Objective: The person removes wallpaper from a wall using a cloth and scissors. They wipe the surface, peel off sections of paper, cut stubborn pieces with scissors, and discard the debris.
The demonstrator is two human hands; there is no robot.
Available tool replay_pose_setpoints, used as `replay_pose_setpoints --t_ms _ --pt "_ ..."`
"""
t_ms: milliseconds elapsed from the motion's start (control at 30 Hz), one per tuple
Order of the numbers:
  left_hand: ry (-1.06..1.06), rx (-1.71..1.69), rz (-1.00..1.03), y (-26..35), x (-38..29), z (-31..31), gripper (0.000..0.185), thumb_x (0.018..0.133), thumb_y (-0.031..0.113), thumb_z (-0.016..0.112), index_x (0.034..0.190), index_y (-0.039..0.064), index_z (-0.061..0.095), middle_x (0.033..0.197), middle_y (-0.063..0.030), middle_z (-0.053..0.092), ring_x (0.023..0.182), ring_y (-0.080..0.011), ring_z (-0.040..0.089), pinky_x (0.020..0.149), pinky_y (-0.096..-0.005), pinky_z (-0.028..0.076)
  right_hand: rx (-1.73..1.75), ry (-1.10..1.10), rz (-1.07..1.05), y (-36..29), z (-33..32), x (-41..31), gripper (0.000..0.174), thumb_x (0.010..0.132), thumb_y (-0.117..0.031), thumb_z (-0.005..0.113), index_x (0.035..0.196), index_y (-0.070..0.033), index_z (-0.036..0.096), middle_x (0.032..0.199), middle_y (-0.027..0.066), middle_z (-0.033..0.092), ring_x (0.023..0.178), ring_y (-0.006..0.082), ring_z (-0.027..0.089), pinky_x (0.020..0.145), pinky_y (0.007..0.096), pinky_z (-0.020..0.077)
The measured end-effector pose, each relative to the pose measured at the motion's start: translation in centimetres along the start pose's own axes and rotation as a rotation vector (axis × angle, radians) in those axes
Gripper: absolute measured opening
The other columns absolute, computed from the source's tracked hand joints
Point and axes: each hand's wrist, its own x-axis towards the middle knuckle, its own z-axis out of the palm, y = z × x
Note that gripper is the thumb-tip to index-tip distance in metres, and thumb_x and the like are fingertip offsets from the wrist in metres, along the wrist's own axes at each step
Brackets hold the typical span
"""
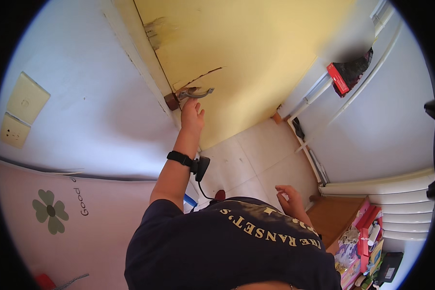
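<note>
A yellow door with cracked, worn paint fills the upper middle of the head view. My left hand reaches up to the metal door handle near the door's left edge, its fingertips at the handle's underside; whether they grip it is unclear. Beside the handle, a brown metal lock part sits on the frame. A black strap with a small device is round my left forearm. My right hand is in front of my body, fingers loosely bent, touching nothing that I can see.
White pipes run along the right wall, with a red box and dark cloth by them. A brown cabinet holding mixed items stands at the lower right beside a white radiator. Wall switch and socket plates are at left.
</note>
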Motion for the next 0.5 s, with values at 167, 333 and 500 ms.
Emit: replay_pose_setpoints --t_ms 167,333,500 --pt "-0.029 -0.110 0.042 -1.2 2.2 0.5 0.028 0.092 0.023 0.057 0.119 0.015 0.052 0.126 -0.0015 0.053 0.117 -0.0199 0.050 0.106 -0.0489 0.027 -0.029 0.002 0.032 0.9 -1.2 -0.9 0.022 0.084 0.000 0.063 0.106 -0.002 0.066 0.097 0.0171 0.067 0.085 0.0300 0.068 0.075 0.0358 0.0532" --pt "0.010 0.047 0.097 -0.9 0.3 1.6 0.047 0.090 0.044 0.063 0.122 0.013 0.048 0.125 -0.0055 0.053 0.117 -0.0209 0.050 0.105 -0.0502 0.028 -0.005 0.031 0.041 2.7 -1.7 -2.6 0.023 0.084 0.000 0.063 0.107 -0.003 0.066 0.098 0.0172 0.067 0.085 0.0305 0.068 0.075 0.0362 0.0532" --pt "0.017 0.103 0.014 -0.4 -3.1 1.4 0.089 0.077 0.079 0.058 0.125 0.005 0.045 0.129 -0.0123 0.051 0.119 -0.0239 0.048 0.108 -0.0532 0.024 -0.009 -0.001 0.041 3.9 -1.9 -3.4 0.023 0.085 -0.001 0.063 0.108 -0.003 0.066 0.098 0.0170 0.067 0.085 0.0305 0.068 0.075 0.0363 0.0534"
